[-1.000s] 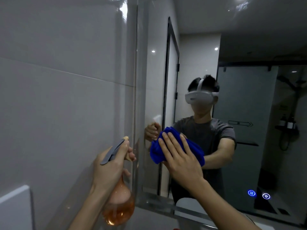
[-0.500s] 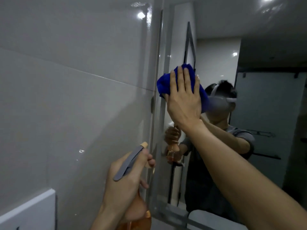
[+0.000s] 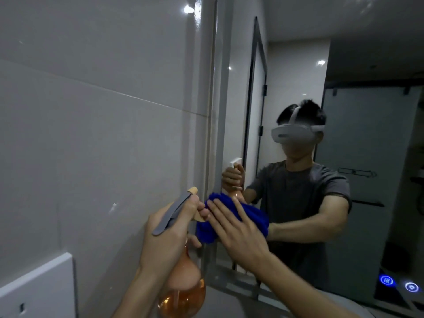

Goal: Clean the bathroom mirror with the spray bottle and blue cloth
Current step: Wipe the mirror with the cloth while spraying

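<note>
The bathroom mirror (image 3: 298, 72) fills the right half of the view and reflects a person with a headset. My right hand (image 3: 238, 230) lies flat with straight fingers on the blue cloth (image 3: 206, 230), pressing it against the mirror's lower left part near the frame. My left hand (image 3: 169, 235) grips the neck of the spray bottle (image 3: 183, 292), an amber round bottle with a grey trigger, held upright just left of the cloth and close to the tiled wall. The bottle's lower part holds orange liquid.
A grey tiled wall (image 3: 96, 134) runs along the left up to the mirror's edge. A white box-like fixture (image 3: 39, 292) sits at the lower left. Two blue lit touch buttons (image 3: 399, 283) glow at the mirror's lower right. A ledge runs below the mirror.
My right hand has brought the cloth down from the upper left of the mirror to its lower left part, beside the bottle. My left hand keeps holding the bottle in about the same place.
</note>
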`<state>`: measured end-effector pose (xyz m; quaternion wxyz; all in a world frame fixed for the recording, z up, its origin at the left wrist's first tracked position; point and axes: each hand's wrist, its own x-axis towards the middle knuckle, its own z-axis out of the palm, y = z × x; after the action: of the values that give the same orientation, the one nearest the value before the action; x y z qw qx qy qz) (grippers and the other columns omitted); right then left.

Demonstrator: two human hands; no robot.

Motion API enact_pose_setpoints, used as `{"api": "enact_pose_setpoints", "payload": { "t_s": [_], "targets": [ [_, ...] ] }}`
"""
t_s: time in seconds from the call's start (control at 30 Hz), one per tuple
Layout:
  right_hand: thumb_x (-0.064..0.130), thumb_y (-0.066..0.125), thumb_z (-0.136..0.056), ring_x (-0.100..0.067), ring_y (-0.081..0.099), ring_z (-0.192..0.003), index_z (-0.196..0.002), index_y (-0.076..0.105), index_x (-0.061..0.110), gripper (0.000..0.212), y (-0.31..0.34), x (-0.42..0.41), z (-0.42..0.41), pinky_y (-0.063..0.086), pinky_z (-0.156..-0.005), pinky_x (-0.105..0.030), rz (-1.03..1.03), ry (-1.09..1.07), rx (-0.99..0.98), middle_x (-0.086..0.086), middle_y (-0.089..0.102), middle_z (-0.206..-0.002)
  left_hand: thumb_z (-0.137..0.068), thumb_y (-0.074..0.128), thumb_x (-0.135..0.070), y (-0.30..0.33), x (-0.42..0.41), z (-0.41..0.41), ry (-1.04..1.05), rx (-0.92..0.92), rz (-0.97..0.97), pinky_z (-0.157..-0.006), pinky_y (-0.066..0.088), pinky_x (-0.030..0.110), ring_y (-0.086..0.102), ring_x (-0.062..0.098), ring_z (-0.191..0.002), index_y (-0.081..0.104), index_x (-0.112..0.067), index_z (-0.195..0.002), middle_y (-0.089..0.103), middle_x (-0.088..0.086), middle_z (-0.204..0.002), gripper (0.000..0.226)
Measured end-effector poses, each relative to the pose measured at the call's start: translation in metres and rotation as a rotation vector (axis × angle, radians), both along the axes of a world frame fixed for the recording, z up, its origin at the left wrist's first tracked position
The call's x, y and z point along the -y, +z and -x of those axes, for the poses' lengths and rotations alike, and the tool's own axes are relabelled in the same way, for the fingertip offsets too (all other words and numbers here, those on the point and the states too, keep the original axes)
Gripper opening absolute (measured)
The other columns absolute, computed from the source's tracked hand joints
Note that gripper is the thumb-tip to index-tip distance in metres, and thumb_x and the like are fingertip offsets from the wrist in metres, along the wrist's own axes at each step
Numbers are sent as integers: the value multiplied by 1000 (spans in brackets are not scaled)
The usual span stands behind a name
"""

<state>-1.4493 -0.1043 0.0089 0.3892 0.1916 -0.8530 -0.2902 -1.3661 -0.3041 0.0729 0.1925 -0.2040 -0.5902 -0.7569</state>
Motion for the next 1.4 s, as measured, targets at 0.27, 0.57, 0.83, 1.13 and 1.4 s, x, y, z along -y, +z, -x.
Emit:
{"api": "enact_pose_setpoints", "payload": {
  "t_s": [0.27, 0.57, 0.83, 1.13, 1.4],
  "targets": [
    [39, 46, -101, -30, 11, -152, -156, 19, 8, 69, 187, 4, 4, 3, -122, -56, 269, -59, -318, -15, 17, -163, -90, 63, -35, 1, -5, 3, -11, -11, -4, -49, 50, 34, 74, 25, -83, 77, -16, -79, 75, 11, -78, 26],
    [18, 40, -95, -35, 4, -152, -156, 13, 4, 68, 85, 14, 2, 5, -122, -56, 169, -18, -194, -19, 8, -164, -86, 64, -40, -7, -16, 6, -65, -1, -21, -53, 54, 34, 75, 28, -82, 76, -13, -82, 76, 15, -82, 30],
    [23, 59, -89, -31, 37, -142, -152, 34, 13, 68, 30, -24, -37, 39, -107, -52, 40, -66, -35, -13, 36, -157, -95, 62, -32, -27, -25, 20, -127, 128, 51, -51, 54, 34, 75, 24, -86, 76, -17, -85, 77, 9, -79, 23],
    [20, 48, -92, -34, 49, -128, -149, 41, 10, 58, 39, -94, -145, 45, -96, -50, 408, -218, -238, -12, 44, -152, -81, 64, -41, -38, -66, -26, -300, 88, 46, -48, 52, 33, 74, 23, -83, 77, -15, -87, 76, 12, -82, 29],
    [28, 46, -89, -25, 47, -126, -148, 40, 10, 62, 14, -166, -267, 43, -100, -41, 880, -126, -319, -5, 48, -147, -87, 65, -37, -52, -123, -87, -440, 99, 137, -52, 54, 34, 72, 27, -74, 78, -13, -85, 77, 12, -82, 28]
  ]
}}
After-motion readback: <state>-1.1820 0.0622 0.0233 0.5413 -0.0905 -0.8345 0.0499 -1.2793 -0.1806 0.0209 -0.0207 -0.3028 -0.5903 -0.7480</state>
